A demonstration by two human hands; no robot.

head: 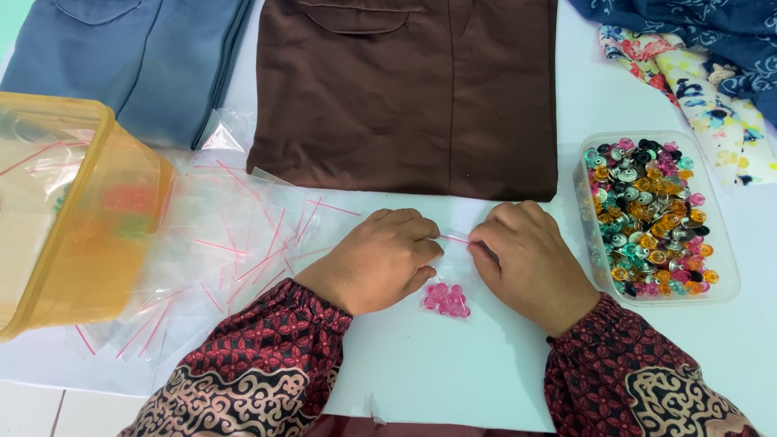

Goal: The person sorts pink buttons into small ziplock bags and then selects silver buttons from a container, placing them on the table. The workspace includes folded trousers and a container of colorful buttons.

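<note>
Pink buttons (447,299) sit bunched at the bottom of a small clear zip bag (450,275) that lies on the white table (453,364) between your two hands. Your left hand (379,259) has its fingers curled together and pinched on the bag's left top edge, where the red seal strip (455,238) runs; your right hand (530,260) pinches the same strip from the other side, fingers closed tight on it. The bag hangs slack below your fingertips — the buttons rest just beneath and between your knuckles.

Just right of your right hand stands a clear plastic tray (724,267) heaped with snap buttons in orange, teal, pink, black and silver. To the left of your left hand lies a loose pile of empty zip bags (227,251) with red seal strips, spread over the table. Further left, a tilted orange plastic tub (77,210) rests partly over that pile.

Beyond your hands lies a folded brown garment (405,97) — its near edge just above your fingers. A folded blue-grey garment (121,57) lies to its left, and patterned floral fabrics (704,73) lie at the far right.
</note>
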